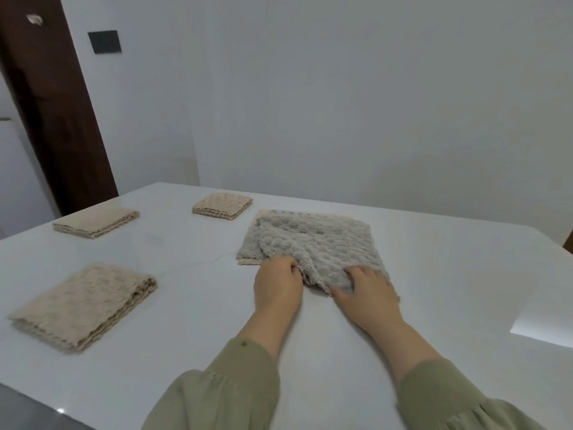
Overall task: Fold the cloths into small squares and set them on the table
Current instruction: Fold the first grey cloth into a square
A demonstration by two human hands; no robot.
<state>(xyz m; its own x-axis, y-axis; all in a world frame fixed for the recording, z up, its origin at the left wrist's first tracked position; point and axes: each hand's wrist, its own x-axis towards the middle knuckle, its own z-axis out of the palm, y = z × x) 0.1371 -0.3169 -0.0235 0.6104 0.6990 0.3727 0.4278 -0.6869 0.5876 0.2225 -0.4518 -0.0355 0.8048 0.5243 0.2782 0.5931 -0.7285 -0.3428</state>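
I see left hand (pixel 278 285) fingers curled, pinching edge of grey cloth (pixel 316 240), frame centre; right hand (pixel 369 294) fingers bent, gripping same edge

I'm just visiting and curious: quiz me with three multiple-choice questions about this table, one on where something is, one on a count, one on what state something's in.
1. Where do the folded beige cloths lie?
A) left of the grey cloth
B) right of it
C) on the floor

2. How many folded beige cloths lie apart from the grey one?
A) one
B) three
C) five

3. The grey cloth is:
A) a neat small square
B) rumpled, gripped by both hands
C) draped over a chair

Answers:
1 A: all sit leftward on the table.
2 B: three separate piles show.
3 B: the left hand and right hand grip its bunched near edge.
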